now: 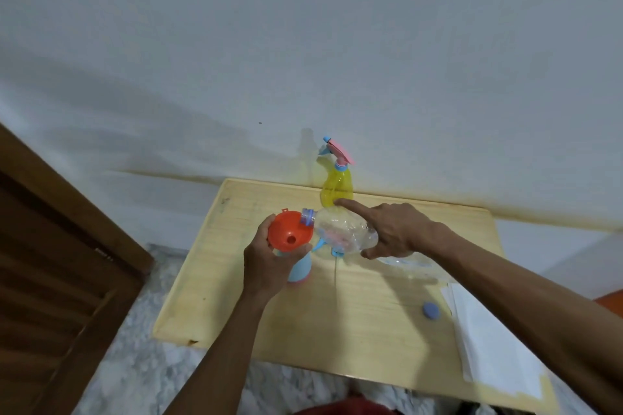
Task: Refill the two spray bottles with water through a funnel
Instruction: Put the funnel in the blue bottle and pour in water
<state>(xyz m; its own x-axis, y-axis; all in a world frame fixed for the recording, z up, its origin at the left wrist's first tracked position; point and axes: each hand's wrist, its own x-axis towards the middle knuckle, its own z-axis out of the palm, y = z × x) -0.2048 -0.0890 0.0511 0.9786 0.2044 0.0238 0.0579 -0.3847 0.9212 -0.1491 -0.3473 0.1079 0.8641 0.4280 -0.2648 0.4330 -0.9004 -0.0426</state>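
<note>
A person pours water from a clear plastic bottle [340, 232] into an orange funnel [289, 235] seated in the neck of a pale blue spray bottle [301, 267] that stands on a light wooden worktop [354, 307]. The left hand [269, 263] has its grip closed around the funnel's lower part and the bottle's shoulder, apparently to keep both steady and aligned while the stream lands. The right hand [392, 229] clamps the clear bottle from above, tipped nearly flat with its blue-ringed mouth over the funnel's rim; the index finger lies straight along the bottle's side, probably to guide the tilt. Just beyond the right grip, close to the wall, the yellow spray bottle [337, 190] stands upright with its pink and blue trigger head [338, 152] fitted. A loose trigger head [332, 248], likely removed from the blue bottle, lies directly under the clear bottle. A blue cap [431, 311] rests nearer the person, beside a stack of white paper [488, 340].
</note>
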